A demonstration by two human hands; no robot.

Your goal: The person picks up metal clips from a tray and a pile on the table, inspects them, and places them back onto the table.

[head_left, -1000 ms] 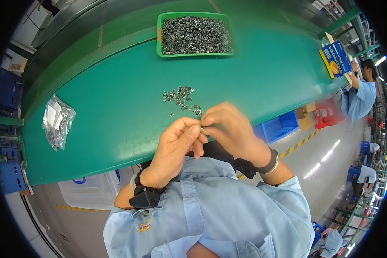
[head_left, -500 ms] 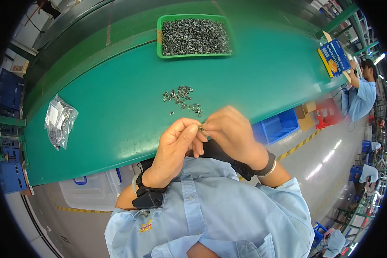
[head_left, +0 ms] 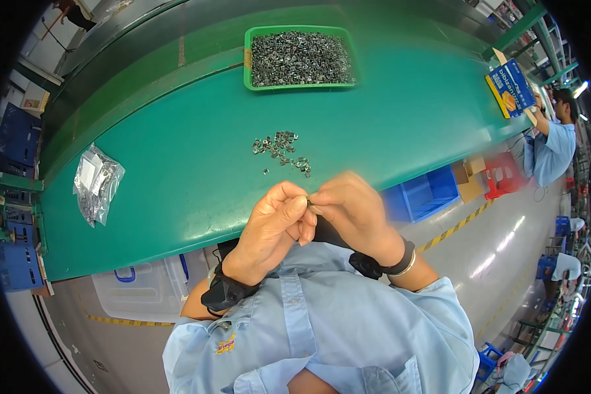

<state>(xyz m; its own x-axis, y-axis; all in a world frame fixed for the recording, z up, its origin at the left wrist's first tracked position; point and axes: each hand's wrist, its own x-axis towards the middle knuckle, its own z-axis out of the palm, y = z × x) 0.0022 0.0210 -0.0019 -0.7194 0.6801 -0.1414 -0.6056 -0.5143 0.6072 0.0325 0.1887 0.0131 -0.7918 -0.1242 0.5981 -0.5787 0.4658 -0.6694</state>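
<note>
My left hand and my right hand meet at the fingertips over the near edge of the green table. Pinched between them is a small metal piece, mostly covered by the fingers. Its exact kind is too small to make out. Just beyond my hands lies a loose pile of small shiny metal pieces, with a few scattered off to its near side. Farther back stands a green tray heaped with many similar pieces.
At the left lies a clear plastic bag with parts inside. A blue and yellow box stands at the far right, near a co-worker in a blue shirt. Below the table edge are a blue bin and a clear lidded box.
The view has shifted slightly. My hands stay together around the small metal piece, the fingers turned a little, and the piece is now more covered. The pile and tray look the same.
</note>
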